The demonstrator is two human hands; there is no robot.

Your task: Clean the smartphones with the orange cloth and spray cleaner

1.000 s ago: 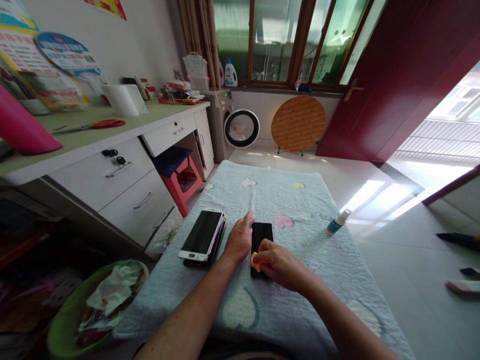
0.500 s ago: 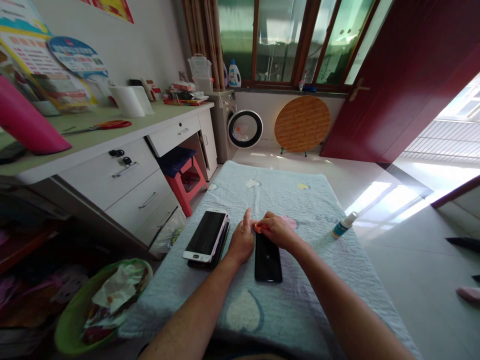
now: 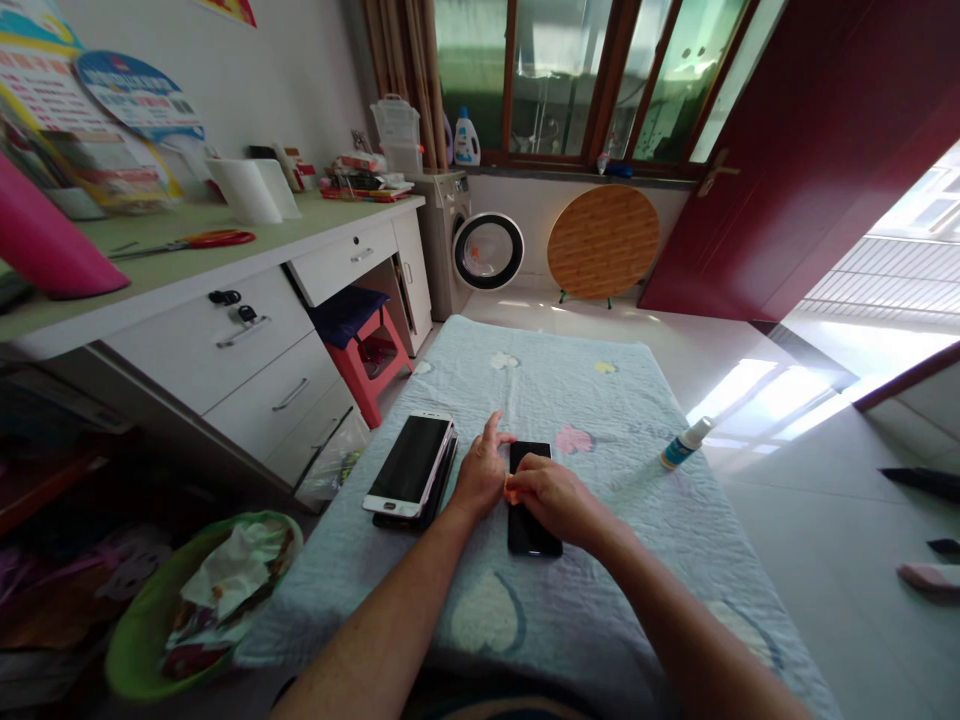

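A black smartphone [image 3: 535, 535] lies face up on the cloth-covered table [image 3: 480, 390]. My right hand [image 3: 561, 497] is over the phone's middle, its fingers pinched on a small orange cloth [image 3: 511, 490] at the left edge of the screen. Along that same edge rests my left hand [image 3: 480, 478], with its index finger stretched out and the thumb side near the phone's top corner; it grasps nothing that I can see. Left of it sits a stack of phones, a white smartphone [image 3: 411, 462] on top and a dark one [image 3: 442, 500] beneath.
A small spray bottle [image 3: 685, 443] lies tilted near the table's right edge. To the lower left stands a green basket [image 3: 131, 640] with crumpled tissue. A white desk [image 3: 255, 345] and a red stool [image 3: 367, 360] flank the table's left side.
My right hand has slid the orange cloth from the phone's top edge down along its left side, uncovering the top of the screen. My left hand stays about where it was.
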